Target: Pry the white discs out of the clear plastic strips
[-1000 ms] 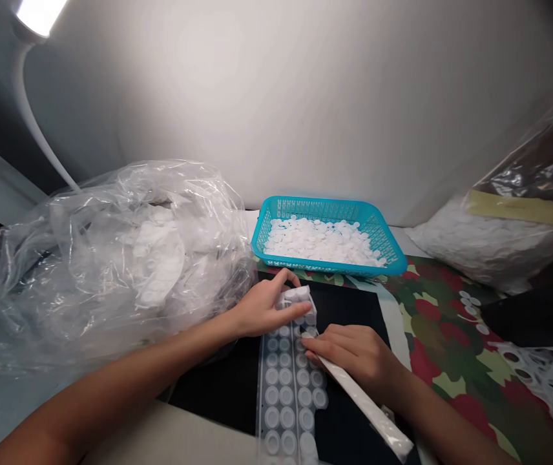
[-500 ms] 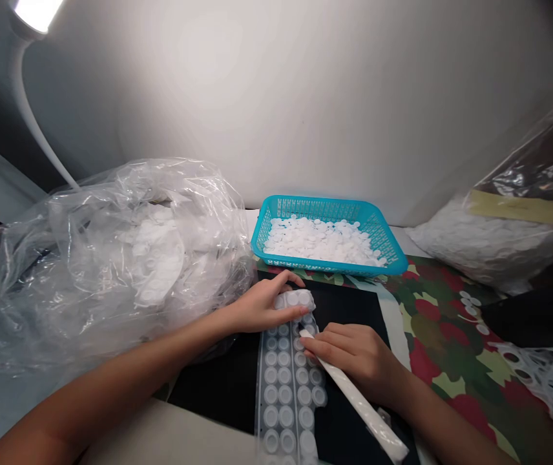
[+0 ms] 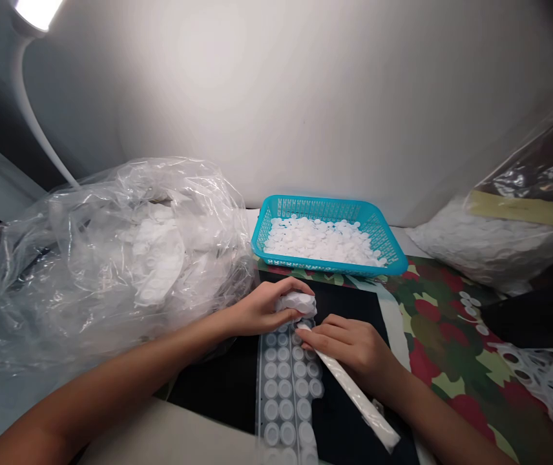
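A translucent plastic sheet [image 3: 283, 387] studded with rows of round, dimpled white discs runs up the black mat [image 3: 349, 303] from the near edge of the view, its far end bunched into a crumpled roll [image 3: 298, 303]. The left hand [image 3: 261, 309] wraps around that roll, its fingers [image 3: 283, 287] curled closed over the top and its thumb against the near side. Just beside it, the right hand [image 3: 349, 349] lies across the sheet's right edge, its fingers [image 3: 329, 336] closed together on a narrow white strip [image 3: 349, 387]. The strip's upper end pokes out at the fingertips, close to the roll, and its lower end slants away toward the bottom right, over the black mat. Beyond the hands sits a turquoise plastic basket [image 3: 327, 206] holding a shallow layer of loose white discs [image 3: 322, 240]. To the left, a crumpled clear plastic bag [image 3: 112, 258] holds more white disc sheets. To the right, a floral camouflage-print mat [image 3: 444, 336] carries a few stray discs [image 3: 470, 310], a plastic bag of discs [image 3: 490, 248] sits behind it, and a perforated white web [image 3: 548, 387] lies at the edge. A white desk lamp [image 3: 27, 64] shines from the top left.
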`<state>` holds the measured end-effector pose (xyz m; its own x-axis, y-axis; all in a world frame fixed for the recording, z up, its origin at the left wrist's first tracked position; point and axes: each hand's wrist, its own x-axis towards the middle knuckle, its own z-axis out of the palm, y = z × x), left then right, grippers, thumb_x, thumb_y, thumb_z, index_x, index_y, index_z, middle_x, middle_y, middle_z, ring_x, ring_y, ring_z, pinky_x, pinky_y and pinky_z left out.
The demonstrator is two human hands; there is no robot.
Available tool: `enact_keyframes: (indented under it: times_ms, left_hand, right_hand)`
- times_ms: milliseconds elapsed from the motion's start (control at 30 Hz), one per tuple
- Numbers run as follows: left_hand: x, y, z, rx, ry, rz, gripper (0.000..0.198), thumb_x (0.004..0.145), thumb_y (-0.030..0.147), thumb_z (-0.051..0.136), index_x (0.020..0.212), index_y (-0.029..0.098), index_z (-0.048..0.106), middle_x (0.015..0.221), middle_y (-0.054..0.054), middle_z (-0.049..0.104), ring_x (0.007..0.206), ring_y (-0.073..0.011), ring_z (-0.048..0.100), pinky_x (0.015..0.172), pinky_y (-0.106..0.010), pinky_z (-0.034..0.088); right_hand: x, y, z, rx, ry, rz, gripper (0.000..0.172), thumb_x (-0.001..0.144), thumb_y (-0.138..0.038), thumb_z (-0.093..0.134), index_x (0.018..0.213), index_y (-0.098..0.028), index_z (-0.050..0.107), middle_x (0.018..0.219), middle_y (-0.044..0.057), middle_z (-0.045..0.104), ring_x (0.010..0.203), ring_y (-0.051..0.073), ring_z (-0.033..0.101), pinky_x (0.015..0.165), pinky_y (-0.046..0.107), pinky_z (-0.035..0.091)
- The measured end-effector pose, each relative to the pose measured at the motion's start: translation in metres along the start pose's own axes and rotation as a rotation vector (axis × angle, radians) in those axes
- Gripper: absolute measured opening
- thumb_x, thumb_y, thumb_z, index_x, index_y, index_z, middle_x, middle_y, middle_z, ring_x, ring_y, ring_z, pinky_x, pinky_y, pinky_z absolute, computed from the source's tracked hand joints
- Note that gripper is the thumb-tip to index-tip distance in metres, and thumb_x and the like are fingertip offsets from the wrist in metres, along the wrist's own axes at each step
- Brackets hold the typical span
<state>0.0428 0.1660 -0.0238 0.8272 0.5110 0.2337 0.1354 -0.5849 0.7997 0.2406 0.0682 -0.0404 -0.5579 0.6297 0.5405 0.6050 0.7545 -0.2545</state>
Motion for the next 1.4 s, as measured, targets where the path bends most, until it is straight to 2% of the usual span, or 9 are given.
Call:
enact_keyframes:
  times_ms: [333, 533, 633, 800, 900, 1133, 1400]
  left_hand:
    - [0.001, 0.003, 0.001, -0.009, 0.069, -0.011, 0.021, 0.088, 0.024, 0.051, 0.107, 0.016, 0.052, 0.098, -0.006, 0.061, 0.084, -0.0159, 0.059, 0.072, -0.025, 0.046]
    - [0.002, 0.002, 0.002, 0.073, 0.049, -0.086, 0.016, 0.091, 0.022, 0.044, 0.104, 0.016, 0.052, 0.095, -0.005, 0.061, 0.077, -0.0144, 0.057, 0.067, -0.024, 0.043]
    - [0.003, 0.003, 0.002, 0.078, 0.049, -0.107, 0.016, 0.092, 0.027, 0.045, 0.102, 0.017, 0.052, 0.095, -0.005, 0.061, 0.078, -0.0151, 0.058, 0.067, -0.024, 0.043]
    - [0.003, 0.002, 0.003, 0.084, 0.046, -0.094, 0.021, 0.086, 0.032, 0.056, 0.101, 0.017, 0.051, 0.094, -0.004, 0.062, 0.080, -0.0161, 0.059, 0.070, -0.025, 0.044]
    - [0.003, 0.001, 0.004, 0.119, 0.058, -0.091, 0.019, 0.086, 0.030, 0.055, 0.101, 0.018, 0.050, 0.096, -0.005, 0.062, 0.083, -0.0169, 0.059, 0.073, -0.026, 0.044]
    - [0.002, 0.001, 0.003, 0.090, 0.034, -0.137, 0.014, 0.087, 0.027, 0.053, 0.096, 0.019, 0.047, 0.085, 0.000, 0.056, 0.068, -0.0116, 0.051, 0.061, -0.021, 0.037]
    - [0.002, 0.002, 0.003, 0.036, 0.037, -0.164, 0.013, 0.088, 0.030, 0.050, 0.092, 0.018, 0.045, 0.077, 0.002, 0.051, 0.062, -0.0108, 0.047, 0.055, -0.021, 0.034]
  right_hand:
    - [-0.002, 0.007, 0.004, -0.032, 0.025, -0.003, 0.022, 0.092, -0.015, 0.053, 0.113, -0.015, 0.061, 0.083, 0.005, 0.067, 0.071, 0.014, 0.059, 0.063, 0.026, 0.049]
    - [-0.003, -0.004, -0.004, 0.040, 0.175, -0.015, 0.023, 0.084, -0.007, 0.057, 0.106, -0.013, 0.061, 0.078, 0.006, 0.067, 0.066, 0.014, 0.061, 0.059, 0.025, 0.048]
    - [-0.001, -0.005, -0.006, 0.062, 0.200, 0.005, 0.021, 0.084, -0.006, 0.056, 0.104, -0.012, 0.061, 0.077, 0.007, 0.067, 0.064, 0.014, 0.061, 0.058, 0.026, 0.048]
    - [0.000, -0.003, -0.004, 0.063, 0.208, 0.006, 0.018, 0.083, -0.005, 0.058, 0.099, -0.011, 0.062, 0.072, 0.007, 0.067, 0.059, 0.014, 0.059, 0.055, 0.026, 0.047]
    - [0.000, -0.002, -0.002, 0.036, 0.194, 0.008, 0.016, 0.083, -0.006, 0.058, 0.098, -0.011, 0.063, 0.071, 0.006, 0.067, 0.058, 0.014, 0.058, 0.055, 0.026, 0.047]
    - [0.000, 0.000, 0.000, -0.012, 0.187, -0.013, 0.011, 0.082, -0.006, 0.059, 0.092, -0.010, 0.064, 0.066, 0.005, 0.065, 0.057, 0.014, 0.056, 0.054, 0.026, 0.044]
    - [-0.003, 0.000, 0.001, -0.063, 0.164, -0.039, 0.012, 0.083, -0.006, 0.060, 0.094, -0.010, 0.063, 0.067, 0.004, 0.064, 0.058, 0.014, 0.055, 0.055, 0.027, 0.044]
